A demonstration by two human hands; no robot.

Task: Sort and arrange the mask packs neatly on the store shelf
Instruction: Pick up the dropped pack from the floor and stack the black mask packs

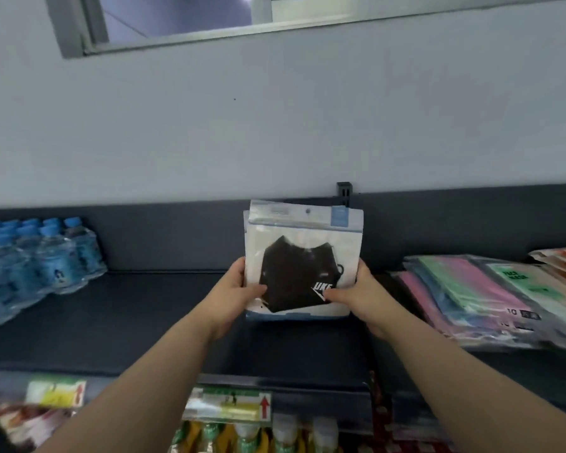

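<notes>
Shelf point(128, 308) was bare between water bottles point(40, 253) and coloured mask stack point(471, 289). Left hand point(236, 289) and right hand point(361, 297) gripped the black mask pack point(303, 243) upright by its sides, maybe two packs.

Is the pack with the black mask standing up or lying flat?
Standing up. The black mask pack is upright, hang hole on top, with the left hand and right hand gripping its sides.

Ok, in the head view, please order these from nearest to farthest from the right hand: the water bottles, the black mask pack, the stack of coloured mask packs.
1. The black mask pack: at the centre, gripped by the right hand itself.
2. The stack of coloured mask packs: lying on the shelf, to the right.
3. The water bottles: at the far left end of the shelf.
</notes>
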